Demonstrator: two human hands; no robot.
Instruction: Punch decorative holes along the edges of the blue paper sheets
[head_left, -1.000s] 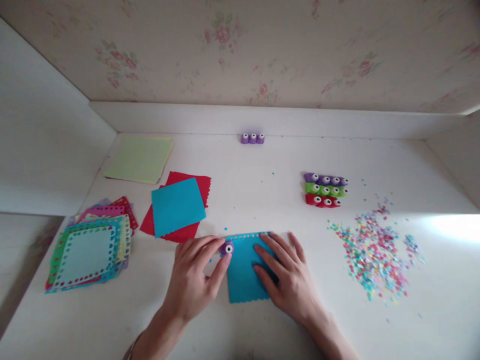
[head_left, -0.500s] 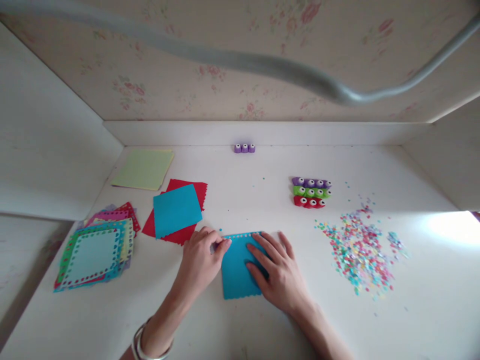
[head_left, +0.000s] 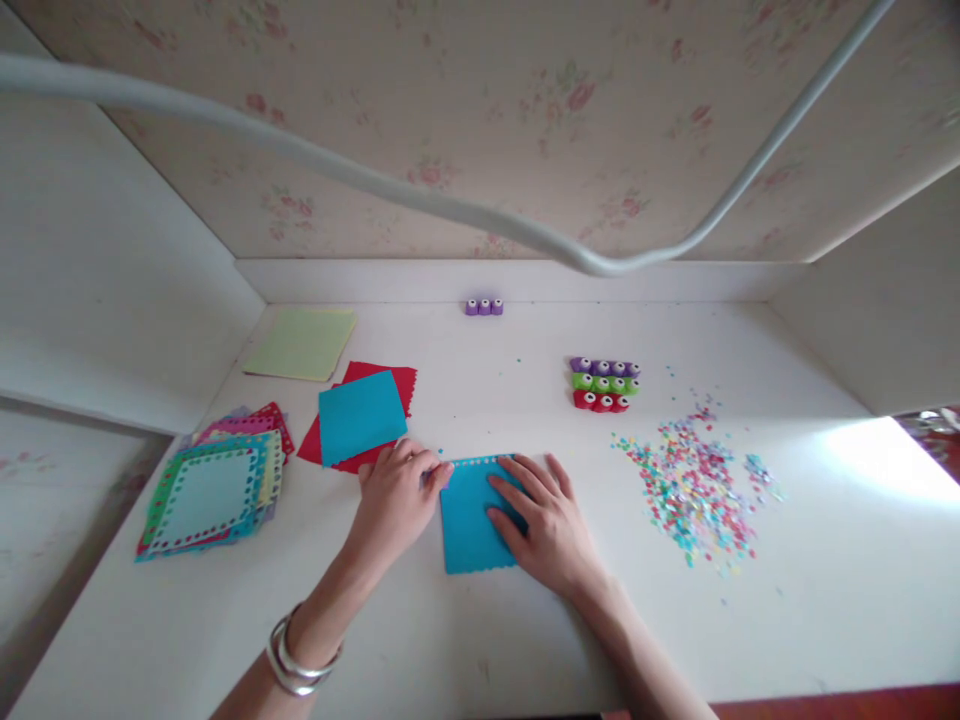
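Observation:
A blue square sheet of paper [head_left: 476,525] lies in front of me, with a row of small punched holes along its far edge and a scalloped near edge. My right hand [head_left: 544,520] rests flat on its right part, fingers spread. At the far left corner of the sheet, my left hand [head_left: 401,490] is closed, thumb against curled fingers. A small dark bit shows between those fingers, but what they hold is mostly hidden. Just left of it, another blue sheet [head_left: 361,415] lies on top of red paper [head_left: 405,385] with wavy edges.
Rows of purple, green and red craft punches [head_left: 606,384] stand right of centre, and three purple ones [head_left: 484,307] at the back. Loose confetti [head_left: 697,490] spreads at right. Punched coloured sheets [head_left: 206,495] and pale green paper [head_left: 300,343] lie left. A white cable [head_left: 450,200] hangs across above.
The whole view has shifted slightly as my head moved. Both hands keep their places on the blue sheet, with no clear change in grip.

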